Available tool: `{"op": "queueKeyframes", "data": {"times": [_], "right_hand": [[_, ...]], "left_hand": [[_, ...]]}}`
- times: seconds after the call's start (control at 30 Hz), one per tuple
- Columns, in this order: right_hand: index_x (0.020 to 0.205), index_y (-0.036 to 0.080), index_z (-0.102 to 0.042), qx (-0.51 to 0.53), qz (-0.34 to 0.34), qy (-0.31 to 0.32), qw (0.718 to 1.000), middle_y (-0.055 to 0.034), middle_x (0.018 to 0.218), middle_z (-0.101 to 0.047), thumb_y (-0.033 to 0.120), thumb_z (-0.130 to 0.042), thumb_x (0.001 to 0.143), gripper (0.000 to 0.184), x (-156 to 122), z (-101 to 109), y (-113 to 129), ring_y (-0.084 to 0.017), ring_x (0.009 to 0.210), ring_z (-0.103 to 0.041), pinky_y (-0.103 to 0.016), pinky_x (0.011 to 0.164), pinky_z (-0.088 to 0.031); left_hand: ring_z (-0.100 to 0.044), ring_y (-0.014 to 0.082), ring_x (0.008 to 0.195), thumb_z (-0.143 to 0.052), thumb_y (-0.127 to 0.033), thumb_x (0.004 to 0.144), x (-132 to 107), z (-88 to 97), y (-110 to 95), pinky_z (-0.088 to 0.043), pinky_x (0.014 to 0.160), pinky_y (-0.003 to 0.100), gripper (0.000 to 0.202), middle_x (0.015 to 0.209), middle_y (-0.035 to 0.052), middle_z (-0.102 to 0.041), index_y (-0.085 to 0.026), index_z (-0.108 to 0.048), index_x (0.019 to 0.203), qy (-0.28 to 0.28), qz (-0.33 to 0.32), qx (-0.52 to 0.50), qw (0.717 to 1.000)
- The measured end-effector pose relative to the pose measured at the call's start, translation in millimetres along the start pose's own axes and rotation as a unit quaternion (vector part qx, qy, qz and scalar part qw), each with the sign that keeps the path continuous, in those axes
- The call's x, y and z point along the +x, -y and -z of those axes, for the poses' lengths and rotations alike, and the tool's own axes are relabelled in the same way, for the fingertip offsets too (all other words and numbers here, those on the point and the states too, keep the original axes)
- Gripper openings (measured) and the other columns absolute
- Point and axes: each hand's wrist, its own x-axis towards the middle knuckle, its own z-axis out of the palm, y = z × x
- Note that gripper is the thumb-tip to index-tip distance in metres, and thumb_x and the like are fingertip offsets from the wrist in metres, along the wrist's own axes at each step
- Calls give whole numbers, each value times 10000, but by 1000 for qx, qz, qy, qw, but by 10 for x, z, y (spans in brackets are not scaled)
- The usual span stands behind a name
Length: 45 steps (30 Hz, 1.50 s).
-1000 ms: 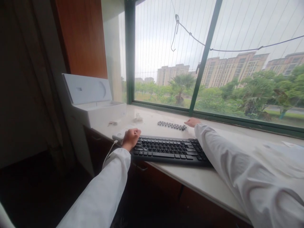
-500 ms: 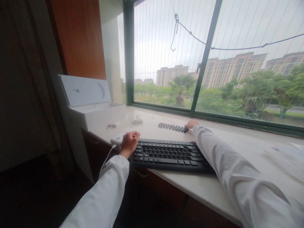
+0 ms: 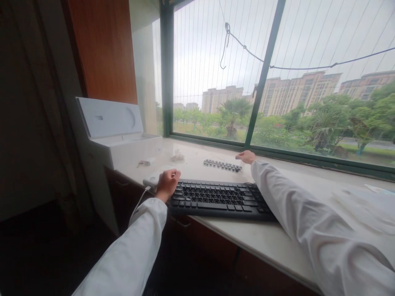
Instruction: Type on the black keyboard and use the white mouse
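Observation:
A black keyboard [image 3: 216, 199] lies near the front edge of the white counter, its middle rows showing bare sockets where keycaps are off. Beyond it, loose black keycaps [image 3: 222, 165] are lined up in rows. At the keyboard's upper left corner, my left hand [image 3: 168, 183] is closed with its fingers curled in; whatever is inside them is hidden. My right hand [image 3: 247, 156] hovers just behind the right end of the keycap rows, thumb and fingers pressed together. Anything between those fingertips is too small to make out. My right sleeve covers the keyboard's right end.
An open white box [image 3: 132, 146] stands at the left of the counter [image 3: 262, 238]. A white device [image 3: 151, 181] with a cable sits beside my left hand. Crumpled clear plastic [image 3: 178, 156] lies farther back, and plastic sheets [image 3: 364, 207] lie at right. The window frame [image 3: 212, 141] borders the back.
My right hand has risen off the right end of the keycap rows and moved slightly back and left. My left hand stays in place; the view has shifted slightly.

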Motion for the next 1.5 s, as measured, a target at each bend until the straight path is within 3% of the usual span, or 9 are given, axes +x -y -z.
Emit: {"op": "queueKeyframes", "data": {"times": [0.2, 0.4, 0.57, 0.8, 1.1, 1.3, 1.5], "right_hand": [[911, 211, -759, 47, 166, 139, 975, -53, 938, -729, 516, -656, 715, 377, -593, 325, 154, -195, 838, -647, -267, 723, -480], [919, 182, -749, 83, 250, 189, 946, -59, 861, -730, 589, -639, 695, 477, -1242, 586, 294, -176, 769, -631, -260, 647, -437], [889, 165, -748, 101, 299, 242, 918, -60, 850, -727, 590, -633, 696, 481, -1512, 619, 332, -173, 774, -623, -257, 665, -424], [869, 161, -749, 81, 311, 272, 907, -52, 820, -727, 629, -647, 660, 523, -1570, 576, 306, -181, 756, -618, -263, 679, -424], [849, 203, -765, 60, 312, 259, 912, -30, 809, -734, 612, -685, 625, 473, -1501, 508, 281, -187, 755, -631, -247, 644, -436], [820, 236, -774, 30, 323, 240, 915, -3, 773, -736, 551, -697, 633, 374, -1510, 461, 277, -172, 711, -639, -227, 595, -430], [870, 242, -772, 31, 332, 261, 906, -2, 794, -740, 459, -733, 612, 339, -1502, 456, 272, -178, 731, -651, -223, 616, -446]], "left_hand": [[-411, 131, 546, -408, -398, 792, -13, 16, -10, -268, 573, 254, 346, 490, -15, -430, -194, -468, 519, 21, 3, 23, 1000], [-458, 147, 594, -420, -399, 784, -27, 32, -21, -297, 602, 250, 330, 544, 4, -508, -199, -477, 528, 30, 10, 32, 999], [-472, 149, 598, -411, -398, 785, -30, 25, -19, -302, 602, 249, 334, 540, 8, -515, -196, -474, 527, 27, 10, 34, 999], [-482, 149, 601, -413, -403, 787, -36, 22, -9, -303, 596, 249, 335, 549, 11, -524, -194, -475, 533, 14, 11, 43, 999], [-499, 166, 628, -417, -404, 804, -46, 39, -57, -312, 600, 253, 336, 593, 33, -570, -200, -502, 551, 13, 37, 83, 996], [-546, 184, 688, -429, -406, 790, -46, 47, -71, -335, 628, 252, 320, 631, 37, -598, -204, -534, 565, 12, 29, 75, 997], [-534, 178, 679, -418, -403, 795, -42, 42, -56, -322, 614, 254, 329, 614, 34, -576, -201, -534, 563, 8, 25, 73, 997]]}}
